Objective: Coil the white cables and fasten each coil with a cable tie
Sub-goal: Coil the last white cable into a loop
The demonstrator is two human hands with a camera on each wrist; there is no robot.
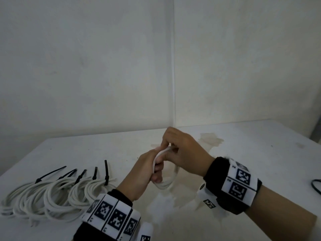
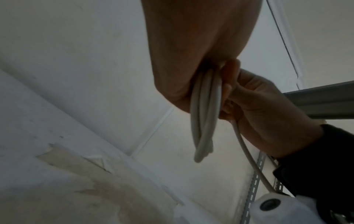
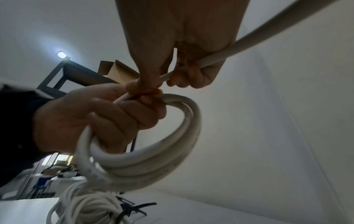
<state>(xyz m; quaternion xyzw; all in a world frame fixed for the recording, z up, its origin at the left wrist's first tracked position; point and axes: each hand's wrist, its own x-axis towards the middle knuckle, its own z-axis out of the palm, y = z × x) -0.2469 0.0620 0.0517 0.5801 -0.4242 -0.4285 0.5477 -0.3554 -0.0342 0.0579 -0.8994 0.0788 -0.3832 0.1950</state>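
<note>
Above the middle of the table (image 1: 243, 153), my left hand (image 1: 152, 171) grips a white cable coil (image 1: 167, 184) of several loops, fingers curled round the bundle. My right hand (image 1: 172, 148) is right against it and pinches a loose strand of the same cable at the top of the coil. In the right wrist view the left hand (image 3: 107, 118) holds the coil (image 3: 172, 157), and the strand (image 3: 268, 31) runs from the right hand (image 3: 184, 63) to the upper right. The left wrist view shows the bunched loops (image 2: 205, 109) between both hands.
Several coiled white cables (image 1: 52, 193) fastened with black cable ties (image 1: 106, 171) lie in a row at the table's left front. A dark loop, probably a loose tie (image 1: 316, 186), lies at the right edge. Two walls meet in a corner behind the table.
</note>
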